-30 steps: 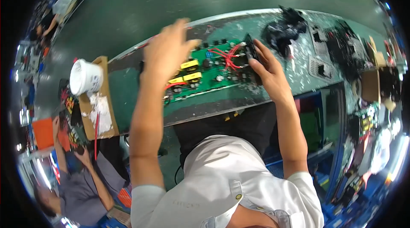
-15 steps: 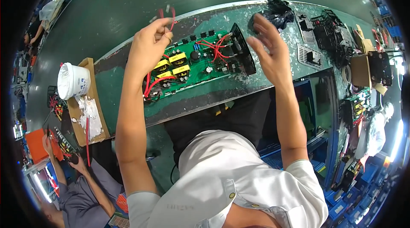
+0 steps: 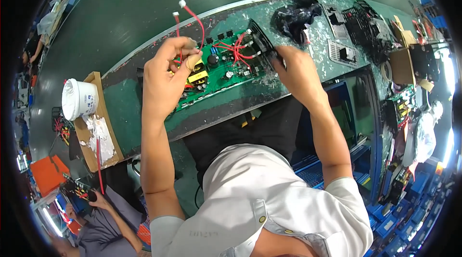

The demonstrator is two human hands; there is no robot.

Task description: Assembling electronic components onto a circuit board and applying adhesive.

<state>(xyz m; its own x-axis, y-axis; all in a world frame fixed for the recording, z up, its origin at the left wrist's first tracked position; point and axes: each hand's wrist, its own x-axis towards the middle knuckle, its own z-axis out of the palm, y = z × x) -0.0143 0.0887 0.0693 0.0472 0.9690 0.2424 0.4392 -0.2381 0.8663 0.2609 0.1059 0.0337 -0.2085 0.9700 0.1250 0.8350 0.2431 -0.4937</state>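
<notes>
Wires lifted off the circuit board (image 3: 219, 72)
Left hand (image 3: 166, 76) now pinches red wires (image 3: 192, 14) above centre frame; right hand (image 3: 301, 72), lowered since, grips the board's black end, so the leads hang free.

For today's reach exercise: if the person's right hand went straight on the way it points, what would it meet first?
Probably the black heat sink on the green circuit board; the right hand seems to touch it already, though depth is unclear.

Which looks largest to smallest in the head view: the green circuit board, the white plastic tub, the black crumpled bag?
1. Green circuit board, clearly the largest, though the left hand hides part of it.
2 and 3. White plastic tub and black crumpled bag look about alike; fisheye bending makes ranking them unsure.
</notes>
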